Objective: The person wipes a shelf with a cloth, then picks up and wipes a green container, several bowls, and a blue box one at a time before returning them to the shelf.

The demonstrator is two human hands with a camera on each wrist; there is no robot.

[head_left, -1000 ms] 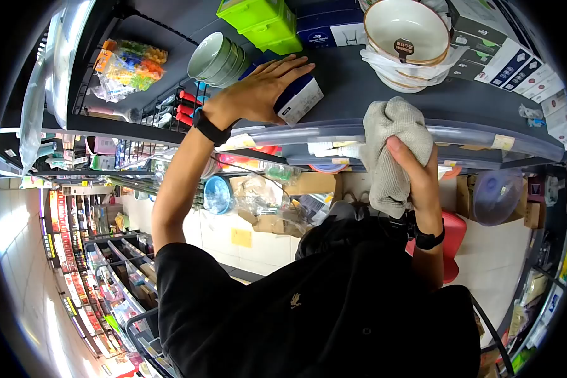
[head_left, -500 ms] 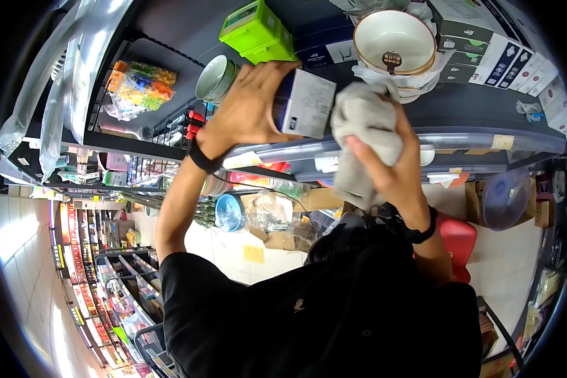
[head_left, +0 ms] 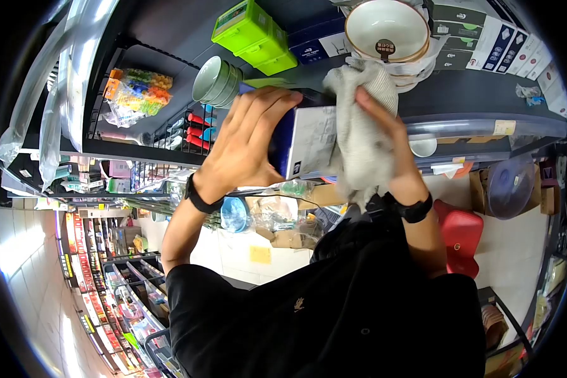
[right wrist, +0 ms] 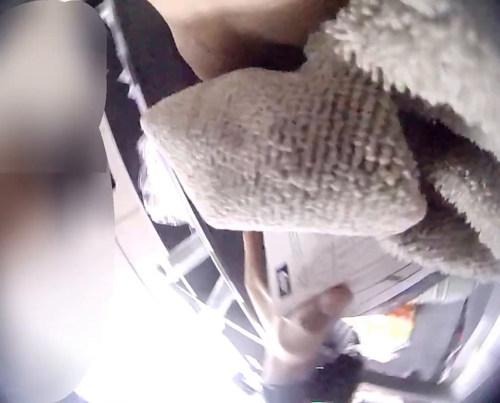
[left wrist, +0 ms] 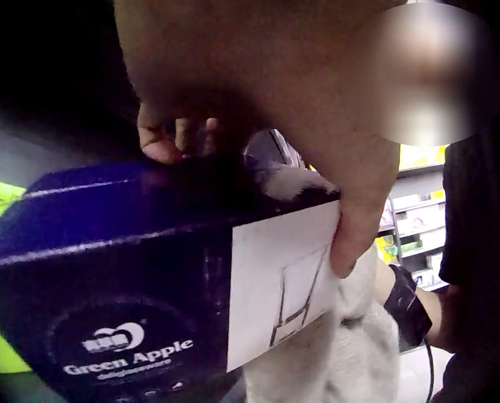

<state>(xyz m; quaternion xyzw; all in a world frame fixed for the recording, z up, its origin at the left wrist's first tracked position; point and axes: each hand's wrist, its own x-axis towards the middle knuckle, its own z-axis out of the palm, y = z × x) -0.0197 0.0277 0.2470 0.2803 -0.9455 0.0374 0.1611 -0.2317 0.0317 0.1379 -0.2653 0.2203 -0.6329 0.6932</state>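
In the head view my left hand grips a dark blue and white cardboard box, holding it tilted over the shelf's front edge. The left wrist view shows the box's printed face, with "Green Apple" lettering and a picture of a glass, and the thumb on the near side. My right hand holds a bunched grey cloth up against the box's white end. Close in the right wrist view, the cloth looks thick and nubbly, and it covers part of the box.
Stacked green bowls and lime-green boxes stand behind my left hand. White brown-rimmed bowls are close behind the cloth. More boxes line the right side. The shelf's clear front rail runs below. A red stool stands on the floor.
My left hand has lifted the box from the shelf and brought it nearer my body, turning its white end outward. My right hand has moved the cloth left, against the box.
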